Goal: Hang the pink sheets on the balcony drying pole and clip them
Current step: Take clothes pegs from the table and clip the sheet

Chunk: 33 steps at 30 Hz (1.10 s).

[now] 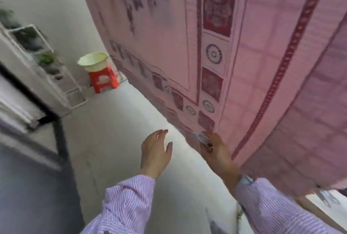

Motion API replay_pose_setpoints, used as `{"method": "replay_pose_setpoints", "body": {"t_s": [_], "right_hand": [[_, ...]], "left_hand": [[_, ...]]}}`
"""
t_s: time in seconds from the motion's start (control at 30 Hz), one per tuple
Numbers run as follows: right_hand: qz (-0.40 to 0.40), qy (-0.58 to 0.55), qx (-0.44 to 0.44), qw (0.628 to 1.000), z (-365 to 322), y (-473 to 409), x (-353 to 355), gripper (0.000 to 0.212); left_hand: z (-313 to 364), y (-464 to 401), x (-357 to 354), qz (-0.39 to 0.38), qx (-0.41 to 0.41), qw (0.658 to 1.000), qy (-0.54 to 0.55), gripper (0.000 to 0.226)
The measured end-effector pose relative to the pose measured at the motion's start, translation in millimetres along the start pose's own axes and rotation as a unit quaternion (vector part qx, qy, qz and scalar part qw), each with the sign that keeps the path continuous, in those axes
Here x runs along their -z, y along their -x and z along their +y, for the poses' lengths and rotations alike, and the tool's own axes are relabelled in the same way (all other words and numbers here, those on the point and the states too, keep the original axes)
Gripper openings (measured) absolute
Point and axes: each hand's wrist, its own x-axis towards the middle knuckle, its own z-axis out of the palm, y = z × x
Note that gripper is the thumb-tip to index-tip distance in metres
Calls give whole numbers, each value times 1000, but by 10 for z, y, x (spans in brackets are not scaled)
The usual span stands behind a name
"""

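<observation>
Two hands before hanging pink sheets (262,64), seen in the head view, the only one given, tilted and motion-blurred. Left hand (155,152) spread wide, palm down, holding nothing, apart from the cloth and just beside its lower corner. Right hand (216,151) closed round a small pale object (202,139) at the patterned lower border of the nearer sheet; probably a clip, though too blurred to tell, and whether the fingers also pinch the fabric cannot be told. Second pink layer (309,121) draped at right, overlapping the first. Drying pole out of frame above. In the background, pale basin (93,61) on a red stool (103,81), beside a white plant rack (47,61).

Step in hand, as judged: settling and straightening the hung cloth ahead of clipping. For a clean result: free left hand to take the lower corner and draw the hem taut, smoothing folds downward; clip kept secure in the right until raised to the pole; clip set across both fabric and pole, near an edge, against slipping or wind.
</observation>
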Motion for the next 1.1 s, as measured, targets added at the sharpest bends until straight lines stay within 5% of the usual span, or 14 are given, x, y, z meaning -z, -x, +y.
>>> {"method": "replay_pose_setpoints", "body": {"t_s": [0.2,0.5,0.7,1.1], "right_hand": [[-86,-68,58,992,-643,-1269,-926,26],[-62,-37,152,986,-1154,-3764,-2172,17],[-80,-55,176,980,-1765,-5411,-3071,29],[-112,-29,192,975,-2676,-7918,-5547,29]], "left_hand": [[-1029,-795,442,65,82,994,-29,43],[-2308,-3083,905,105,115,987,-42,45],[-3064,-4620,1469,146,105,982,-50,45],[-5637,-6788,2058,142,142,979,-45,48]]}}
